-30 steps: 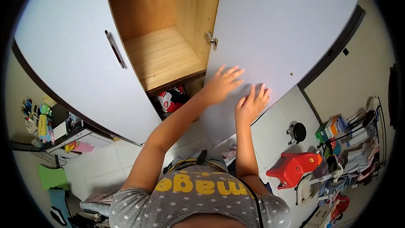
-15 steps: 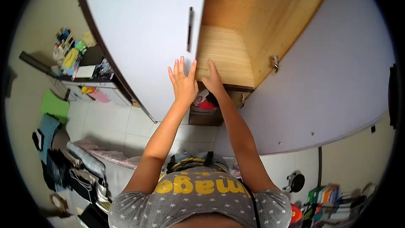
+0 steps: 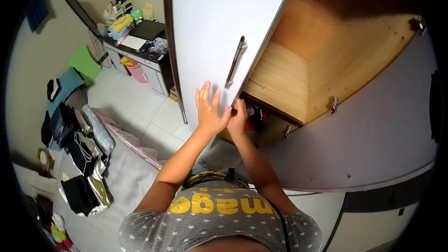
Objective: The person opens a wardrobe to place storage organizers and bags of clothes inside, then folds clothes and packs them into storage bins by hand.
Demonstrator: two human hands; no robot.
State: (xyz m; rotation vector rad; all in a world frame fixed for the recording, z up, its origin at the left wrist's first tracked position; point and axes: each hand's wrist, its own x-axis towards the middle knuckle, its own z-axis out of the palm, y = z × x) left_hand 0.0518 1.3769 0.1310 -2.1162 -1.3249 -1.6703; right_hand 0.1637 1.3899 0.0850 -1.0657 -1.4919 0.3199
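Observation:
A white wardrobe door (image 3: 207, 32) with a long dark handle (image 3: 235, 63) stands in front of me. My left hand (image 3: 212, 114) is open, fingers spread, over the door's lower part below the handle. Close beside it, my right hand (image 3: 239, 119) is closed with curled fingers at the door's free edge. Behind that edge the wooden shelf (image 3: 280, 81) of the wardrobe shows. Below the shelf, dark and red items (image 3: 254, 119) are partly hidden by my right hand.
On the right, the other wardrobe door (image 3: 354, 135) is swung wide, its hinges showing. To the left are a bed (image 3: 128, 182) with folded clothes (image 3: 84, 147), a green chair (image 3: 85, 65) and a desk (image 3: 154, 58) with a black laptop.
My right hand has moved from the shelf's front to the door edge, and its fingers have curled. The left hand remains spread by the door. The view has shifted, showing more of the room's left side.

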